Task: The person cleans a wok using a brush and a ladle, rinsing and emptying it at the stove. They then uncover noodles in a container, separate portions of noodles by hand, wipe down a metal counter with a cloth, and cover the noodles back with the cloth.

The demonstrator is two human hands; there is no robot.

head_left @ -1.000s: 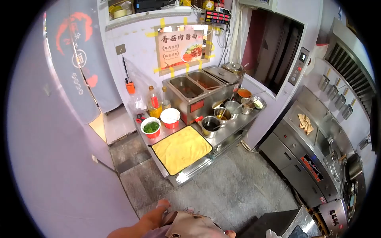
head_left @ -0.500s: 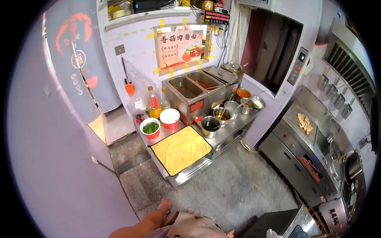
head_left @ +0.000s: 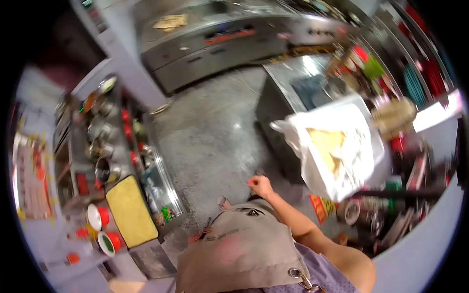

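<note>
My right hand (head_left: 260, 186) hangs in front of the apron (head_left: 244, 244), over the grey floor, its fingers curled in with nothing seen in them. It touches no surface. At the apron's left edge a small, blurred part of my left hand (head_left: 199, 235) shows; its fingers cannot be made out. To the right of my right hand, a white tub (head_left: 361, 122) lined with a plastic bag holds something pale yellow. A yellow cloth-covered tray (head_left: 132, 211) lies at the lower left, beside two red-and-white bowls, one (head_left: 108, 243) with chopped greens.
Metal pots (head_left: 103, 169) line the left counter. A steel counter (head_left: 220, 51) with a tan cloth (head_left: 171, 22) runs along the back. A steel table (head_left: 288, 83) stands at the right, near crowded shelves (head_left: 420, 73). Grey floor (head_left: 215, 127) lies between them.
The view has swung to the right, bringing the white tub and shelves in and shifting the tray to the left. My right hand and forearm now show fully; my left forearm no longer shows.
</note>
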